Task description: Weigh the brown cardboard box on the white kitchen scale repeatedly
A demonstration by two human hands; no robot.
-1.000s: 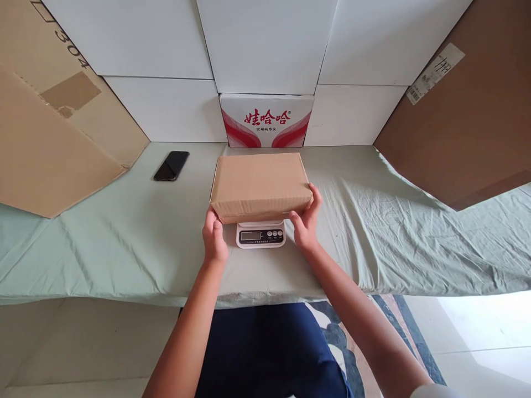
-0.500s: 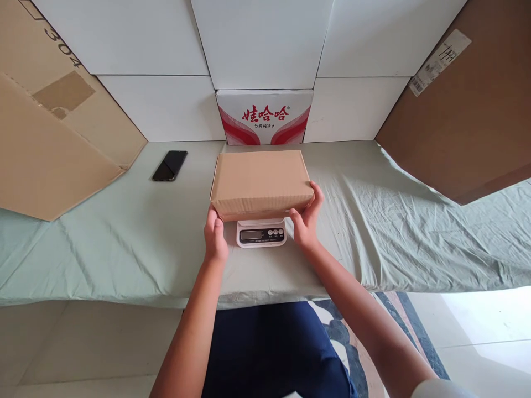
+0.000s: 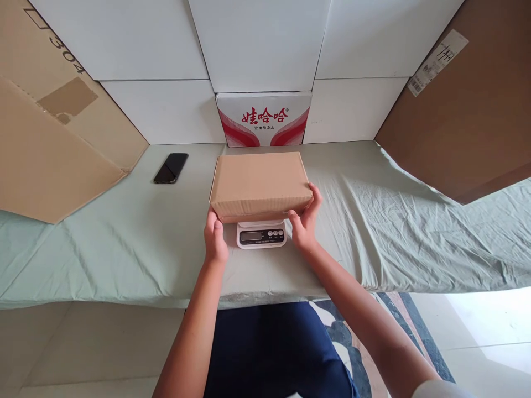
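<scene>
A closed brown cardboard box [image 3: 259, 182] rests on a small white digital scale [image 3: 261, 235] at the middle of the table. My left hand [image 3: 214, 240] grips the box's near left corner. At the near right corner my right hand [image 3: 306, 221] holds the box, fingers wrapped up its side. The scale's display and buttons show just below the box; most of its platform is hidden under the box.
A green cloth covers the table [image 3: 394, 232]. A black phone [image 3: 171, 167] lies at the back left. A red and white carton [image 3: 263, 119] stands behind the box against white panels. Large cardboard sheets lean at the left [image 3: 45, 138] and right [image 3: 468, 116].
Both hands keep their hold on the box, which stays on the scale. Only the camera view shifts slightly.
</scene>
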